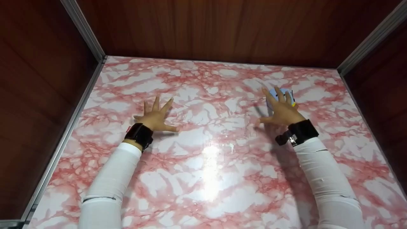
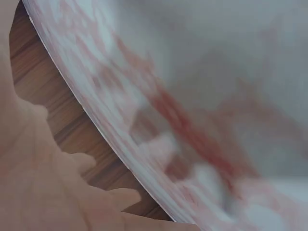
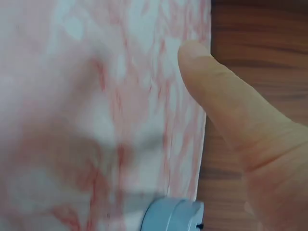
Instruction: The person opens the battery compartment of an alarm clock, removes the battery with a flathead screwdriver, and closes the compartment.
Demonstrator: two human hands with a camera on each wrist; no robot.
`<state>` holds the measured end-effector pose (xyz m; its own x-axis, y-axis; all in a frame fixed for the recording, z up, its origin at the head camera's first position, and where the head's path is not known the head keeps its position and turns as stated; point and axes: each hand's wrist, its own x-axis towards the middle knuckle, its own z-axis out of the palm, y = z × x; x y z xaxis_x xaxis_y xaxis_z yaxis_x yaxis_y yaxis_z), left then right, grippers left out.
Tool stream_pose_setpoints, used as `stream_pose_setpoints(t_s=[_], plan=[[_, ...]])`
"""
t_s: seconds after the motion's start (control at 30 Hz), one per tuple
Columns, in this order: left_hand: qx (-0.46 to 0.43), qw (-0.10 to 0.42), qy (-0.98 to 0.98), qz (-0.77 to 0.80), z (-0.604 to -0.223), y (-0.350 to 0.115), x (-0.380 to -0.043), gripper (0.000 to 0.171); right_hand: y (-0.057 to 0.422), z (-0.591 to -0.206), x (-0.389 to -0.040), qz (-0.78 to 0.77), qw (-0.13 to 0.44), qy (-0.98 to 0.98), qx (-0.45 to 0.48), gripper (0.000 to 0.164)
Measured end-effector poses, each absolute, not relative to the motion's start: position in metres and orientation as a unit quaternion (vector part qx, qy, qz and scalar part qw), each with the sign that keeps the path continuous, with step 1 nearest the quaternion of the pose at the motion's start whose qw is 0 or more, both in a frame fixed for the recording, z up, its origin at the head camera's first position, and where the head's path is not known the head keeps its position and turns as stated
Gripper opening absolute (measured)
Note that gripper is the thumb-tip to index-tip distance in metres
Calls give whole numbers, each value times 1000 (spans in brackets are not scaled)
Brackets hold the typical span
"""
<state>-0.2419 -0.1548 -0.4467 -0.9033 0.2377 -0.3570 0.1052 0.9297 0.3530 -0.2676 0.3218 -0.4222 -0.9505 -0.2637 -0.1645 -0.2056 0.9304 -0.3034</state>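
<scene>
My left hand (image 1: 154, 120) is spread above the marbled tabletop, its fingers straight and apart, holding nothing. In the left wrist view, its palm (image 2: 43, 178) shows along the left and lower edge. At the right, my right hand (image 1: 283, 112) reaches over a small light blue rounded object (image 1: 273, 92) with black marks and a yellow part. The fingers are extended and spread over this object, partly hiding it; whether they touch it I cannot tell. The right wrist view shows my thumb (image 3: 226, 96) held straight, away from the object's blue side (image 3: 168, 215).
The red-and-white marbled tabletop (image 1: 190, 178) is bounded by dark wood panels at the back (image 1: 216, 31), left (image 1: 38, 95) and right (image 1: 378, 79). Grey metal trim (image 1: 84, 28) runs along the corners. Black bands with small devices sit on both wrists, and white sleeves cover the forearms.
</scene>
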Motion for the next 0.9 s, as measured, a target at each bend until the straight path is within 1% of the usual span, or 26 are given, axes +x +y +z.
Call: stream_pose_setpoints(t_s=[0.13, 0.2, 0.33, 0.67, 0.9], plan=[[93, 239, 953, 163, -448, -155, -236, 120, 328, -419, -275, -147, 100, 979, -102, 117], [91, 247, 950, 166, -450, -155, -235, 118, 330, -419, -280, -152, 98, 979, -98, 115], [87, 252, 950, 165, -454, -155, -236, 118, 334, -417, -290, -161, 99, 978, -87, 110], [72, 266, 950, 150, -457, -152, -235, 118, 342, -417, -311, -162, 124, 978, -51, 96], [69, 256, 952, 150, -460, -151, -236, 117, 343, -418, -321, -147, 138, 976, -79, 94]])
